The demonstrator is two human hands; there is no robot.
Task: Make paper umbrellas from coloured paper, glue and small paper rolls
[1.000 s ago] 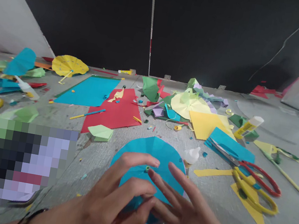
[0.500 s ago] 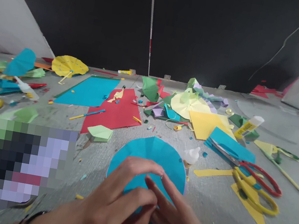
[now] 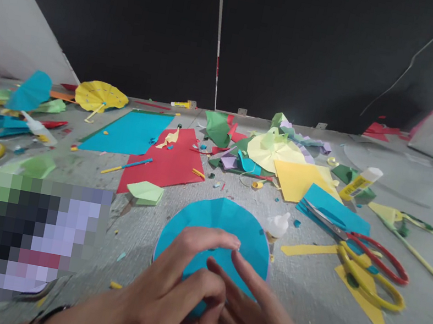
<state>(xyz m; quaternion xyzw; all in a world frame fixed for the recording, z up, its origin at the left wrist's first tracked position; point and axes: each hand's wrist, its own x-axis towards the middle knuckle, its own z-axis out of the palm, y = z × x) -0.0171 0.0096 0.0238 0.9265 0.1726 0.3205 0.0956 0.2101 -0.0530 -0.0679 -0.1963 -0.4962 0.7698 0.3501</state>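
A folded-crease blue paper disc (image 3: 220, 213) lies flat on the grey table in front of me, with a lilac edge showing under its rim. Above its near half, my left hand (image 3: 178, 284) arches with its index finger extended and the other fingers bent. My right hand (image 3: 257, 309) comes in from the right, fingers stretched, its index fingertip meeting the left index fingertip. A small whitish spot shows at that contact; what it is I cannot make out. Just right of the disc stands a small white nozzle-tipped glue bottle (image 3: 278, 226).
Scissors (image 3: 349, 238) with red and yellow handles lie at right, partly on blue paper. Behind are a glue stick (image 3: 360, 183), yellow paper (image 3: 305, 182), a red sheet (image 3: 173, 168) and a blue sheet (image 3: 129, 133). A yellow paper umbrella (image 3: 101, 97) rests near the black wall.
Both hands stay over the blue disc. The fingertips have shifted very slightly, the right index fingertip sliding a little against the left one.
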